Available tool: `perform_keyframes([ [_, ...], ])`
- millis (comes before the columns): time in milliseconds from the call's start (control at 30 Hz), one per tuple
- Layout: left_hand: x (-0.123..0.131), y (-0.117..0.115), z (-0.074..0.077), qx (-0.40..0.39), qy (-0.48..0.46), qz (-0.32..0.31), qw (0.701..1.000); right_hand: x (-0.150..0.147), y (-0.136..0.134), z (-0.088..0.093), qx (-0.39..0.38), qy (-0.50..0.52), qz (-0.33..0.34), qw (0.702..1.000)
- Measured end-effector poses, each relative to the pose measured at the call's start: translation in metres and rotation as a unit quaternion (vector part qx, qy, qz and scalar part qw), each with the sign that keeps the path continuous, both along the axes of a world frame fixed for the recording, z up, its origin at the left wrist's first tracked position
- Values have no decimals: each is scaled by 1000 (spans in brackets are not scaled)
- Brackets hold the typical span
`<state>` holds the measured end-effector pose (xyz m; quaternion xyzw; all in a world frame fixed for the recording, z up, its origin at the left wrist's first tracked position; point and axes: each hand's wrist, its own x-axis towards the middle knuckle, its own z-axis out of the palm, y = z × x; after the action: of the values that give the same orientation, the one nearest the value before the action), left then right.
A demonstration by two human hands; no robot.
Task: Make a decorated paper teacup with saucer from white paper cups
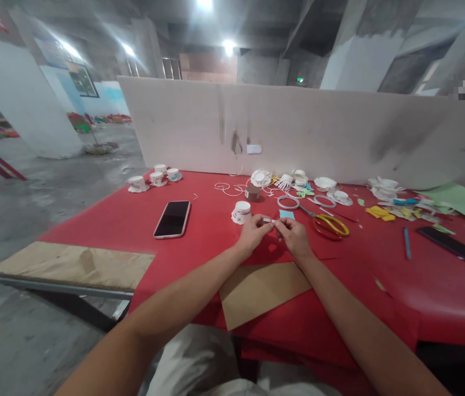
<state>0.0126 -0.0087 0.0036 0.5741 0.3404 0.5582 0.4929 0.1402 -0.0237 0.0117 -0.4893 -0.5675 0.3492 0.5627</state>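
A small white strip [268,220] is pinched between the fingertips of both my hands, above the red table. My left hand [252,234] grips its left end and my right hand [292,235] its right end. Just left of the strip stands a white paper-cup shape [242,212] with a frilled rim and dark marks. A light blue paper piece [287,214] lies just behind my right hand. Scissors with yellow and red handles [331,225] rest to the right of it. Below my wrists lies a sheet of brown cardboard [263,291].
A phone [172,219] lies at left, with several cup shapes [158,178] behind it. White cord [229,189], a brown tape roll [253,192], tape rings [288,202] and paper scraps [381,213] lie at the back. A blue pen [407,243] and dark phone [457,248] lie right. A white board [298,132] stands behind.
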Motion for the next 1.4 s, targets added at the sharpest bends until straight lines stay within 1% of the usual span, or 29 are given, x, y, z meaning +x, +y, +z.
perform_keyframes([
  [133, 2, -1, -1, -60, -40, -26, 997, -2, -2, 1, -4, -1, 1, 1000],
  [233, 2, 0, -3, -64, -34, -11, 997, -2, -3, 2, 0, -4, 9, 1000],
  [333, 1, 2, -5, -28, 9, 31, 999, -2, -4, 1, 9, -30, 8, 999],
  [433, -1, 3, -5, 9, 71, 80, 994, -3, -6, 0, 54, -67, -35, 996],
  [500, -3, 2, -2, 32, 119, 113, 986, -4, -7, -1, 78, -88, -58, 991],
  [567, -4, -1, 1, 60, 163, 146, 974, -6, -9, -1, 71, -96, -60, 991],
  [667, -4, -4, 3, 91, 207, 168, 959, -7, -11, 1, 27, -79, -51, 995],
  [800, -2, -4, 0, 127, 247, 170, 945, -5, -10, 1, -25, -54, -41, 997],
  [933, -3, -4, -4, 168, 274, 170, 931, -3, -8, 0, -41, -37, -29, 998],
  [1033, -3, -6, -4, 183, 288, 160, 926, -3, -7, -1, -61, -18, -19, 998],
  [1133, -3, -7, -5, 190, 285, 152, 927, -3, -6, -1, -84, -3, -19, 996],
  [1233, -3, -6, -5, 185, 278, 149, 931, -3, -5, -2, -85, 10, -19, 996],
  [1400, -3, -4, -5, 163, 289, 158, 930, -1, -2, -5, -89, 32, 1, 996],
])
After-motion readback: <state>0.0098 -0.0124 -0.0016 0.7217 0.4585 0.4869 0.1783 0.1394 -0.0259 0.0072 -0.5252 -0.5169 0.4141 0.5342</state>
